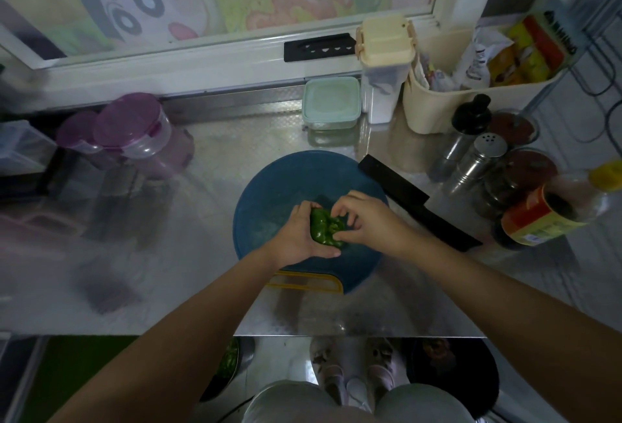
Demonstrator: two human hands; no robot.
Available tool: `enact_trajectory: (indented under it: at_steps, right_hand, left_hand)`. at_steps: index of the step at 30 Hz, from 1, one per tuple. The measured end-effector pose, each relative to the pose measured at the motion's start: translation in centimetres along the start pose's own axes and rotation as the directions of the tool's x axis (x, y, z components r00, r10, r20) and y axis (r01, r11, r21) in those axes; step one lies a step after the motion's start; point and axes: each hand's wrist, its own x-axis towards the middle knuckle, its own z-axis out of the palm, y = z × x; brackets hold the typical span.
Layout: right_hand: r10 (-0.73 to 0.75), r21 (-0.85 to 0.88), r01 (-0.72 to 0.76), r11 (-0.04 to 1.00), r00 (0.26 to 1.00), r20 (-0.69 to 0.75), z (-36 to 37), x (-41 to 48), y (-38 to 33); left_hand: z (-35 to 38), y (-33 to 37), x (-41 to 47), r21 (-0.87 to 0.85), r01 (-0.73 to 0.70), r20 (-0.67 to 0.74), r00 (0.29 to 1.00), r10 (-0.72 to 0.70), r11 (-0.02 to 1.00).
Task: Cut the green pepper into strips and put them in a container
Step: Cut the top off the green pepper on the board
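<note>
Forearms extended from lower frame edge over steel counter [235,139]. Left hand [298,235] cupped under and around green pepper [324,227], fingers curled against its left side and underside. Right hand [367,220] closed on pepper's right end, thumb and fingertips pinching into top. Pepper whole, held between both hands just above round blue cutting board [286,187]; contact with board surface not determinable. Yellow-edged handle [309,283] at board's near rim. Black cleaver [417,202] flat on counter, just beside board's right edge, untouched. Pale green lidded container [331,102] at back of counter, beyond board, lid on. Purple-lidded jars [131,129] at left; shakers and bottles at right.
</note>
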Motion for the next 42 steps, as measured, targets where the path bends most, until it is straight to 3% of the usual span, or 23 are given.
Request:
enact_trajectory:
  at_steps: [4,10,14,18,25,28,31,35,38,42]
  right_hand:
    - [-0.015,0.035,0.015,0.999,1.000,0.011,0.0,0.2,0.3]
    - [-0.122,-0.205,0.111,0.972,0.992,-0.037,1.1,0.7,0.2]
    - [-0.077,-0.259,0.037,0.965,0.986,-0.146,1.9,1.0,0.0]
    - [-0.044,-0.282,0.000,0.959,0.988,-0.148,2.1,1.2,-0.1]
    - [0.071,-0.128,-0.087,0.988,0.990,-0.124,0.1,1.8,0.4]
    - [0.184,0.004,-0.188,0.982,0.960,-0.212,-1.3,2.3,1.6]
    - [0.164,-0.053,-0.190,0.980,0.933,-0.322,-2.1,3.2,2.9]
    - [0.166,-0.231,-0.210,0.950,0.966,-0.197,-1.3,4.6,3.8]
    - [0.141,-0.311,-0.138,0.940,0.990,-0.013,0.4,4.0,4.1]
    - [0.080,-0.442,-0.033,0.897,0.993,0.089,2.1,1.9,5.2]
  left_hand:
    - [0.0,-0.1,-0.1,-0.037,0.001,0.000,1.000,-0.001,0.999]
    - [0.2,-0.1,-0.2,-0.078,0.025,-0.023,0.999,-0.027,0.997]
    - [0.4,-0.2,-0.2,-0.114,0.036,-0.055,0.998,-0.042,0.993]
    - [0.4,-0.1,-0.2,-0.104,0.027,-0.057,0.998,-0.033,0.994]
    - [0.4,-0.3,-0.1,-0.134,0.023,-0.046,0.999,-0.030,0.991]
    - [0.3,-0.8,-0.3,-0.178,0.030,-0.065,0.997,-0.042,0.984]
    - [0.0,-1.1,-0.4,-0.241,0.058,-0.102,0.991,-0.084,0.969]
    - [-0.6,-1.2,-0.7,-0.304,0.071,-0.105,0.989,-0.107,0.950]
    - [-0.5,-1.5,-1.0,-0.346,0.064,-0.110,0.988,-0.108,0.936]
    - [-0.2,-2.3,-1.4,-0.388,0.061,-0.143,0.982,-0.126,0.920]
